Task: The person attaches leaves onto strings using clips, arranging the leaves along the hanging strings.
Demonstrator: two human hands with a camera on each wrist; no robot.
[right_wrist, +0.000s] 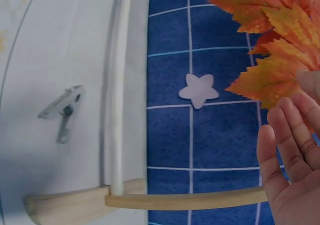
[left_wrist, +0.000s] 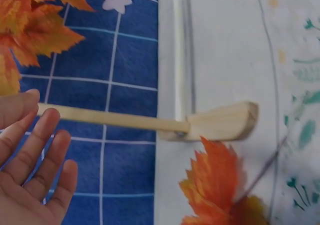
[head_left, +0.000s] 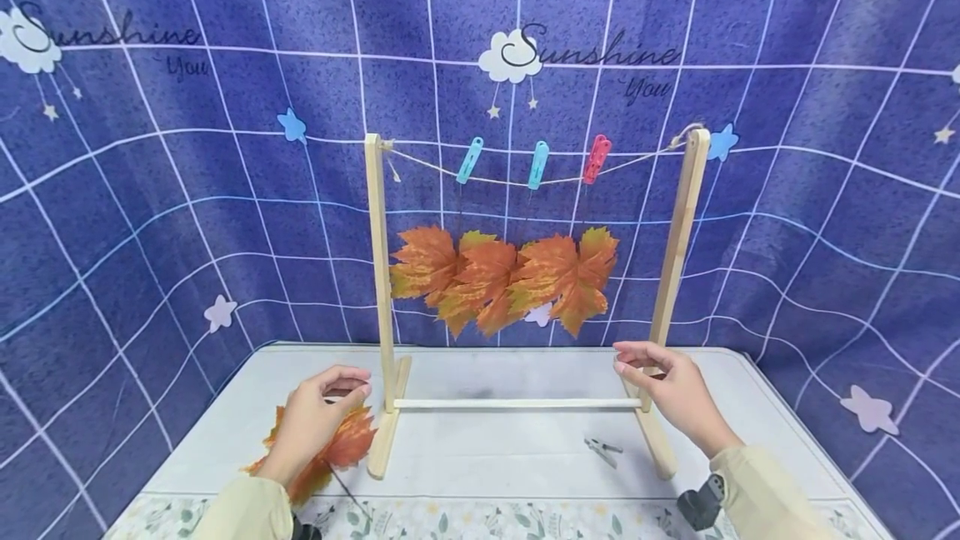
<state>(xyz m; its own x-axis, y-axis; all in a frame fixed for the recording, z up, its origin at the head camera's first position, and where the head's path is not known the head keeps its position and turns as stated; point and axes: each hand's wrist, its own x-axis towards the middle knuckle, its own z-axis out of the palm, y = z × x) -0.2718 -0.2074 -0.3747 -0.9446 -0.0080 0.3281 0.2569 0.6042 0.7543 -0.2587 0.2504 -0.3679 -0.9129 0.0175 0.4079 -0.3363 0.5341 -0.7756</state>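
My left hand [head_left: 318,415] hovers beside the left post of a wooden rack, fingers loosely bent and holding nothing. Beneath it an orange artificial maple leaf [head_left: 348,440] lies on the table, partly hidden by the hand and sleeve. On the other side my right hand [head_left: 667,386] is near the right post [head_left: 678,248], also empty, with relaxed fingers. Between the posts sags a string [head_left: 420,163] bearing two blue clothespins [head_left: 470,160] and a red clothespin [head_left: 597,159]. Three orange maple leaves [head_left: 487,277] hang from them by thin stems. A grey clothespin [right_wrist: 65,110] lies on the table.
The rack's white crossbar [head_left: 517,403] runs low between two wooden feet [head_left: 656,444]. A white table [head_left: 517,461] carries the rack, with a leaf-patterned cloth [head_left: 465,519] along its near edge. Blue gridded fabric [head_left: 225,190] surrounds the back and sides.
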